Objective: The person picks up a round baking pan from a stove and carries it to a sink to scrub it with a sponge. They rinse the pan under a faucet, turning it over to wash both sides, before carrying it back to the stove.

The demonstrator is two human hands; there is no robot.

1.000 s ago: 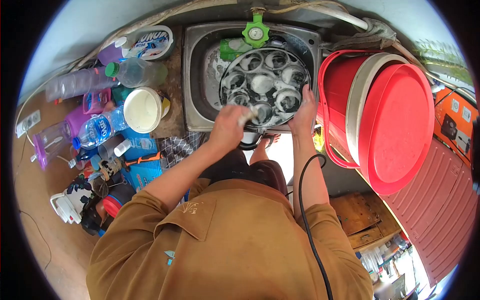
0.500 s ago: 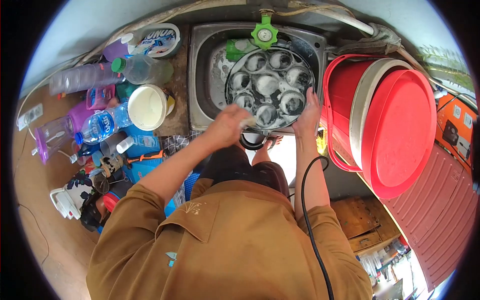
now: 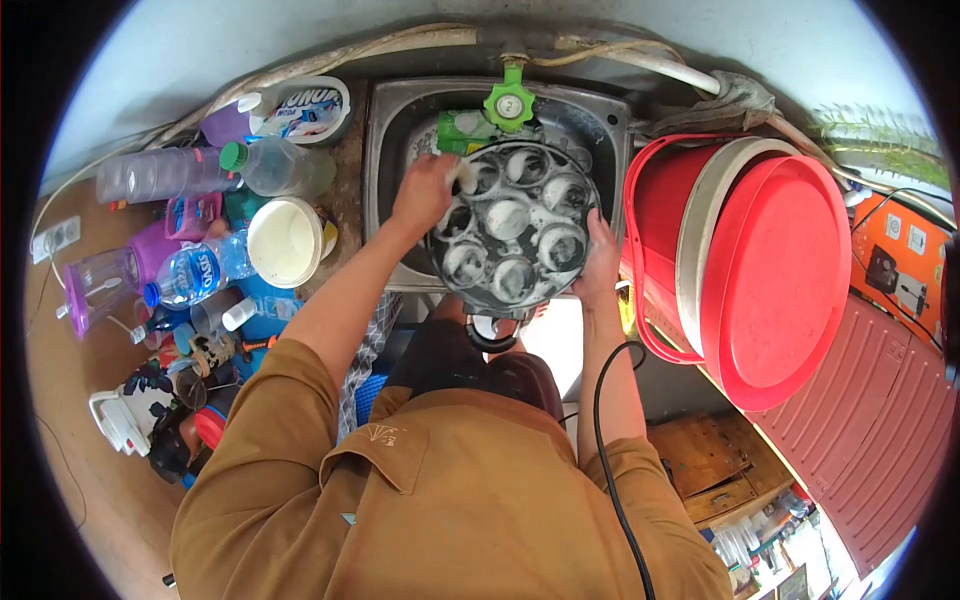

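A round dark pan [image 3: 507, 220] with several cup-shaped hollows, coated in white suds, is held over the front of the metal sink [image 3: 384, 110]. Its black handle [image 3: 490, 340] points toward my body. My left hand [image 3: 424, 194] is closed at the pan's upper left rim, pressing a small pale sponge-like scrubber [image 3: 465, 178] near a hollow; the fingers partly hide it. My right hand [image 3: 599, 258] grips the pan's right edge, thumb side up. Behind the pan, a green packet or container [image 3: 464, 131] lies in the sink, below a green tap knob [image 3: 510, 104].
On the right a large red bucket [image 3: 665, 240] with a red lid [image 3: 775, 285] stands close to my forearm. A white tub [image 3: 287, 243], a green-capped bottle [image 3: 285, 166] and a water bottle [image 3: 205, 270] crowd the left. A black cable [image 3: 612, 470] hangs along my right arm.
My left hand has moved with the scrubber from the pan's near edge to its upper left rim. The pan has shifted left and nearer my body, with my right hand still on its edge.
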